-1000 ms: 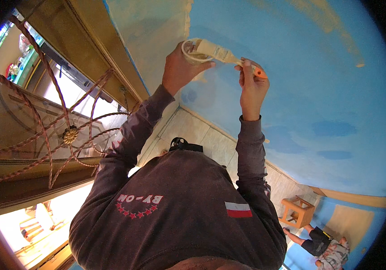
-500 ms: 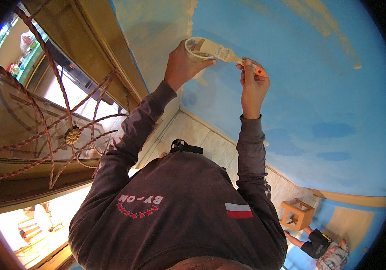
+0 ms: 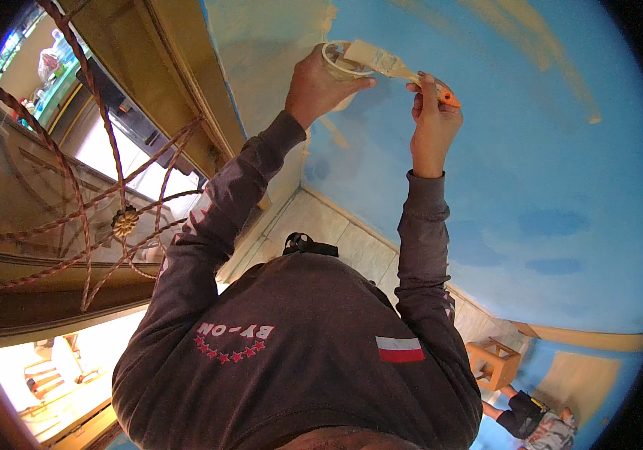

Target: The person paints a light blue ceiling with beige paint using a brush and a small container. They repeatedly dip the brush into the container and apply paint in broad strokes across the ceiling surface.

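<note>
Fingers (image 3: 428, 88) of the right hand (image 3: 435, 127) pinch the brush (image 3: 392, 65) — long axis pointing leftward to the cup (image 3: 350, 73) the left hand (image 3: 317, 88) clasps.

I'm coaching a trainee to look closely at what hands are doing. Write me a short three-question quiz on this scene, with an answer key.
1. True or false: the white-rimmed cup is in the right hand.

2. Multiple choice: what does the right hand hold?
A) a twisted cord
B) a flat brush
C) a glass bottle

3. Fill in the blank: the wall beyond the right hand is mostly ____ in colour.

Key:
1. False; the left hand holds the white-rimmed cup.
2. B, gripped by its handle, which has an orange end.
3. Blue.
</note>
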The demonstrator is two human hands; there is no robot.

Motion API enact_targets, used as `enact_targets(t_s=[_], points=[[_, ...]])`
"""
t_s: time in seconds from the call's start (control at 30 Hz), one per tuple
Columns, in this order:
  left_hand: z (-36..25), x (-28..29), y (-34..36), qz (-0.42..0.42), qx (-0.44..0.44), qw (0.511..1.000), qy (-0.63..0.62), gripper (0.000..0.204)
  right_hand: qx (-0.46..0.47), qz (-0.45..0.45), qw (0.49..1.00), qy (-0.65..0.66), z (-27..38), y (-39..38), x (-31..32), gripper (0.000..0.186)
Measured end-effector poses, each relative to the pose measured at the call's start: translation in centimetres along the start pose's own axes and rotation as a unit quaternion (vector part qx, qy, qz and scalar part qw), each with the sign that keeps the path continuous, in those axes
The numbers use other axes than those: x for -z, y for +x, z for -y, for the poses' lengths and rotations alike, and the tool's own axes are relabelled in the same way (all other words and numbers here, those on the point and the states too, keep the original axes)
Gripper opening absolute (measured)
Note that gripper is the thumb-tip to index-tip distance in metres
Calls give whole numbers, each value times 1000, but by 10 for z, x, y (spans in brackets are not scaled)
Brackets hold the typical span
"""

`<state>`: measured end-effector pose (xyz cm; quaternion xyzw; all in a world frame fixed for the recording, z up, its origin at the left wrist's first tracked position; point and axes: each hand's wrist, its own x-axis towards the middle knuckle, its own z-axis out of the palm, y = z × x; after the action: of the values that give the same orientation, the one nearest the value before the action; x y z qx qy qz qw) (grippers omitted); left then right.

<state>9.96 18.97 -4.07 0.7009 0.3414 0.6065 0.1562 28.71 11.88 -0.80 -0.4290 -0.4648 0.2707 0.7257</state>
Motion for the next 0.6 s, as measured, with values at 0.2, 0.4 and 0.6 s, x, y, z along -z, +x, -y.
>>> enact_targets(t_s=[0.2, 0.4, 0.6], points=[[8, 2, -6, 15, 22, 999, 42, 74, 3, 8, 1000, -24, -7, -5, 8, 21], [8, 5, -12, 23, 26, 997, 62, 75, -2, -2, 1000, -17, -12, -4, 10, 20], [15, 5, -1, 6, -4, 999, 44, 73, 30, 10, 999, -12, -1, 11, -3, 21]])
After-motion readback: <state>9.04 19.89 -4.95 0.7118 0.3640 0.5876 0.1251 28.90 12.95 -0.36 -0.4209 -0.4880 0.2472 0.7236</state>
